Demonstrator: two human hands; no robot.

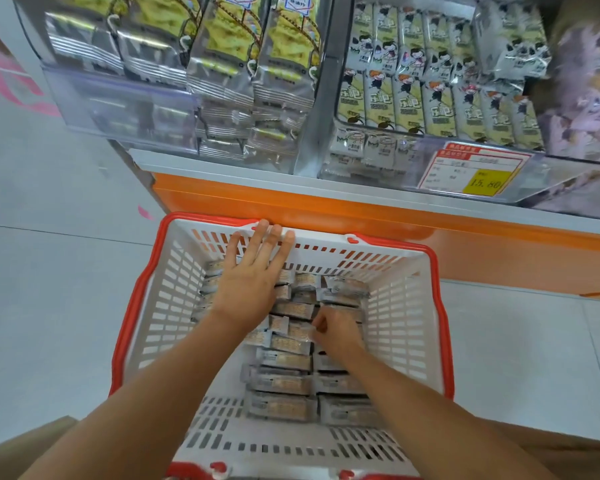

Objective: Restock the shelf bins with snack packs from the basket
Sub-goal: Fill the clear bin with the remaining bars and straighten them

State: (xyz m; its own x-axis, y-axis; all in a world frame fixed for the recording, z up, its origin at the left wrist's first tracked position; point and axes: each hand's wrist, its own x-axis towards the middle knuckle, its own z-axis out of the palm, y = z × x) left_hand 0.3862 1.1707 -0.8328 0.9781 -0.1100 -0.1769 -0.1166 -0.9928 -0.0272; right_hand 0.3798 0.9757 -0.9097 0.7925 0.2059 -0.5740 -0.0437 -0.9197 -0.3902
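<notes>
Flat, crinkly foil snack packs [286, 360] are lying in rows in the slotted white plastic basket [174, 289] with its red rim. We are spreading our left hand [248, 275] flat over the far packs, fingers straight and reaching the basket's far wall. Our right hand [338, 332] is curling its fingers, pinching one pack's edge near the middle. Beyond the basket, clear plastic shelf bins [125, 109] are holding shiny packs above an orange ledge [291, 206].

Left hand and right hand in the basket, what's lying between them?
Grey snack packs fill the gap between the left hand and the right hand, lying on the basket floor; the head view shows it.
</notes>
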